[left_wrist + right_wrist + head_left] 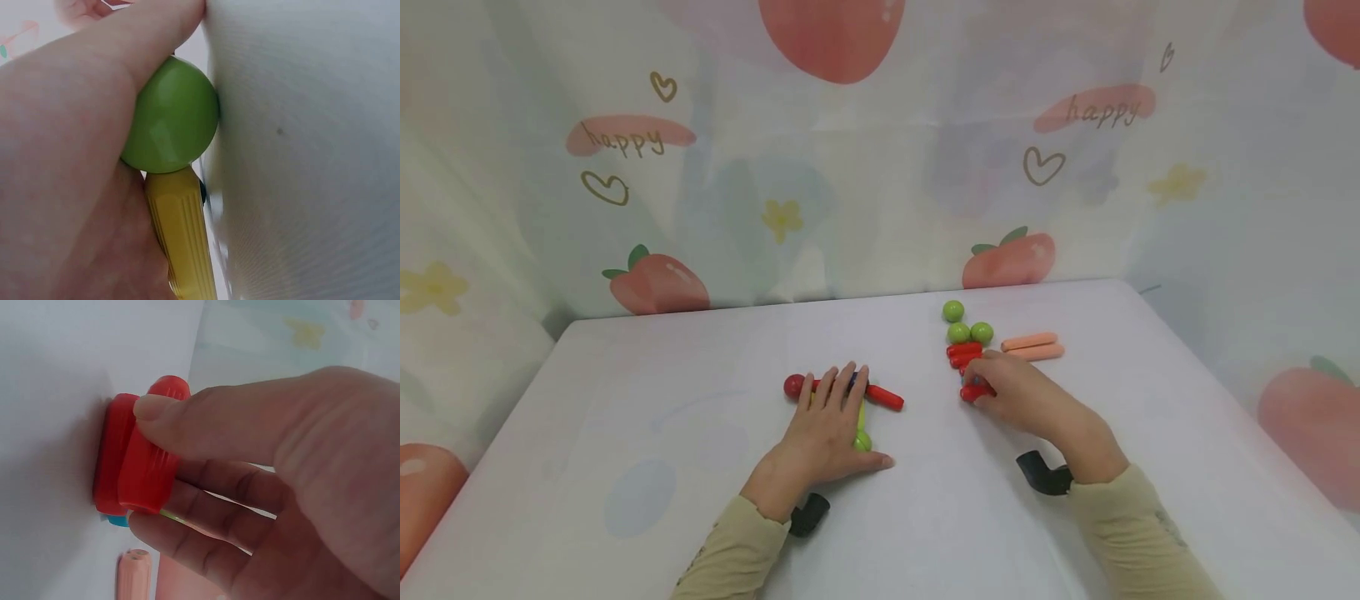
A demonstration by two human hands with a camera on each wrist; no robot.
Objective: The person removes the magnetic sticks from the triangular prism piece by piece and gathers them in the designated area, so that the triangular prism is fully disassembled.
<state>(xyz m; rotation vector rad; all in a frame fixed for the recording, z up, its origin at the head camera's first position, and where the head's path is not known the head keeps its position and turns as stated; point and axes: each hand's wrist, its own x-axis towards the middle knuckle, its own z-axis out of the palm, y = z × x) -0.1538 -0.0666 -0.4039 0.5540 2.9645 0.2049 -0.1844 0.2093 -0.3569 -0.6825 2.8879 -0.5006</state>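
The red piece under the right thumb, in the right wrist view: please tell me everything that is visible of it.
The red piece is a short rod, glossy and plastic-looking, with fine lengthwise grooves and rounded edges. The right hand pinches it and hides part of it. It leans in that view beside another red piece; whether the two touch is unclear.

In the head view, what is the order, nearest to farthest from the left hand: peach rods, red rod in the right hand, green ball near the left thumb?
1. Green ball: beside the thumb of the left hand.
2. Red rod: to the right, in the right hand.
3. Peach rods: farther right.
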